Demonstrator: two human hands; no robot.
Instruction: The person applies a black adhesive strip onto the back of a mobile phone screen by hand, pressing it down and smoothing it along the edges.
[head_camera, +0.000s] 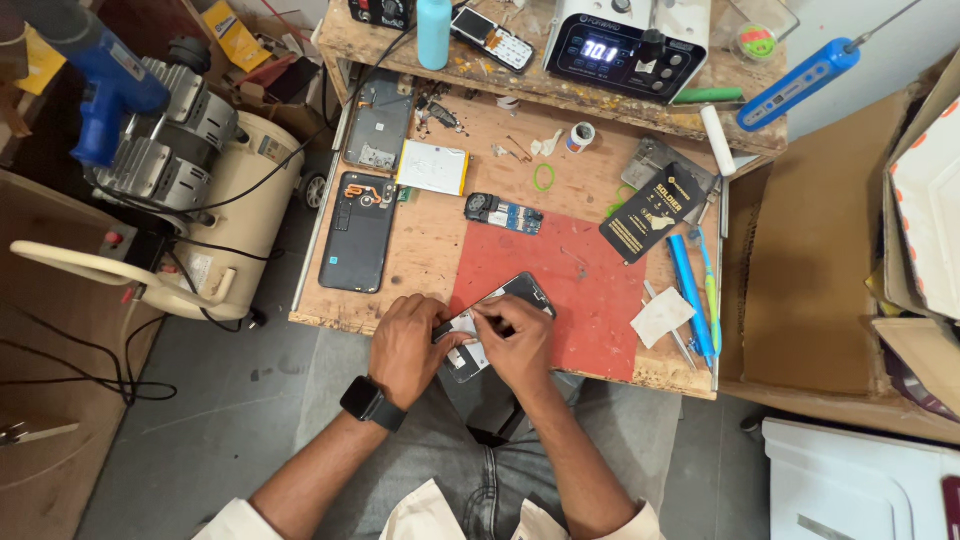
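both hands are on an opened phone (500, 312) that lies on the red mat (590, 300) at the near edge of the wooden bench (430, 240). the left hand (408, 348) grips the phone's near left side, with the fingers curled around it. the right hand (517, 338) has its fingers (488, 312) pinched narrow on the phone's inside; what they pinch is too small to tell. beyond the fingertips lies a small circuit board (503, 212), and to the left of them a black phone back (359, 232). to the right of the fingers lie blue tools (690, 295) and a white cloth piece (662, 316).
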